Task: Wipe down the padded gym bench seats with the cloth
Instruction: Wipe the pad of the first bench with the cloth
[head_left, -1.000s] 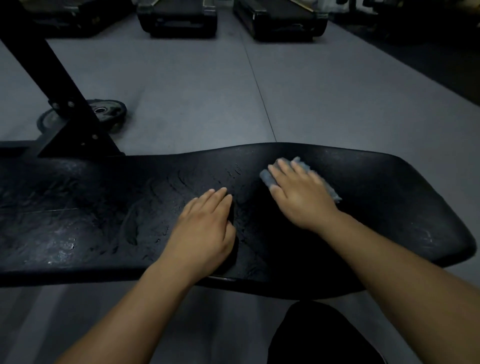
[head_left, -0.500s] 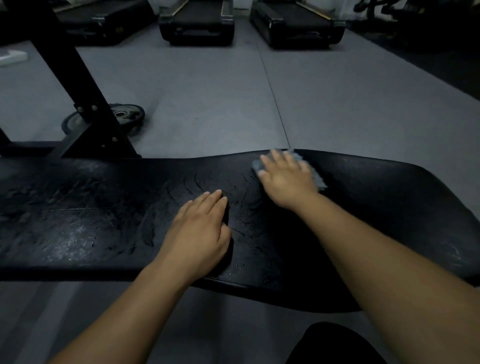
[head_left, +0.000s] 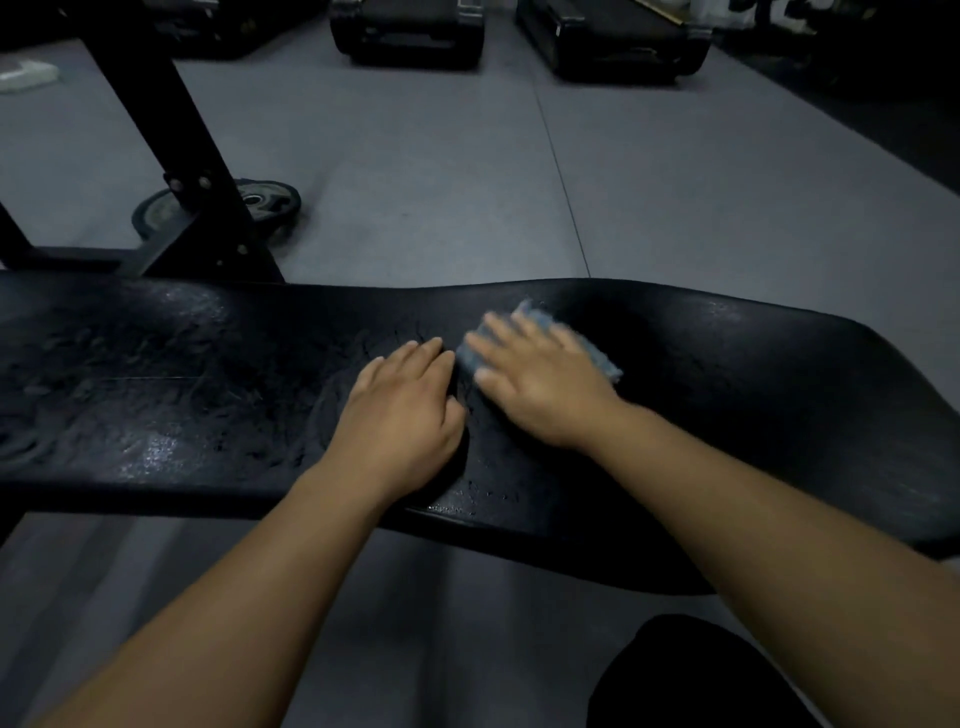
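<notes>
— So, where is the small blue-grey cloth (head_left: 605, 364)?

— Flat on the long black padded bench seat (head_left: 156, 374), near its far edge and right of the middle. Most of it is hidden under the right hand (head_left: 540, 384). Only a corner past the fingertips and a strip along the outer side show.

— How does that hand lie?

— Palm down, fingers straight and fanned out over the cloth, pressing it onto the padding. It grips nothing. Both the hand and the cloth are blurred.

— And the left hand (head_left: 400, 415)?

— Also palm down on the seat, fingers straight and close together, holding nothing. It sits just beside the right hand. Its fingertips come right up to the cloth's near-left edge, though I cannot tell whether they touch it.

— What about the seat surface?

— Creased and cracked, with a dull shine left of the hands.

— Anything around the bench?

— Behind it, at the left, a black steel frame post (head_left: 171, 156) slants up from a bolted foot. A round dark weight plate (head_left: 265, 202) lies on the grey rubber floor (head_left: 675, 182) just behind that post. Black treadmill ends (head_left: 410, 36) line the far side.
</notes>
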